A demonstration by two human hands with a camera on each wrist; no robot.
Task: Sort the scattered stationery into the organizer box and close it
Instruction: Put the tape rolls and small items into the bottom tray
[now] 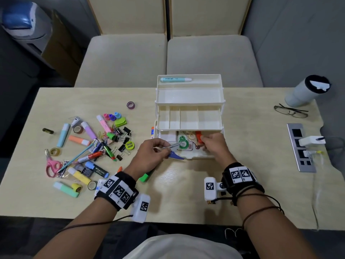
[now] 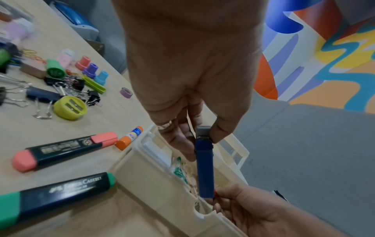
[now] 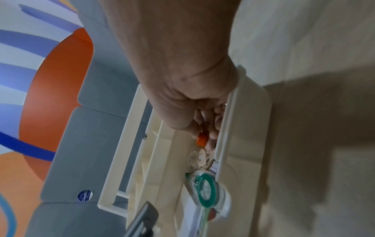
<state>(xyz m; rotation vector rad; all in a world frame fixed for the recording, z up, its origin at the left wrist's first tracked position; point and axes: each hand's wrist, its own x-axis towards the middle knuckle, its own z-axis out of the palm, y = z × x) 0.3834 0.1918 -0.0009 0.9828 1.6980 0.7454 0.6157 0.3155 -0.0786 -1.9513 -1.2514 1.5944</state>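
The cream tiered organizer box stands open at the table's middle, with a teal pen in its top tray. My left hand pinches a blue stapler at the front left rim of the bottom compartment; from the left wrist the blue stapler hangs from my fingers over the box. My right hand reaches into the bottom compartment and grips an orange item, also seen as the orange item. A green tape dispenser lies in there too.
Scattered highlighters, binder clips, tape rolls and pink scissors cover the table's left. A glue stick lies against the box's left side. Glasses, a tumbler and a power strip sit at the right.
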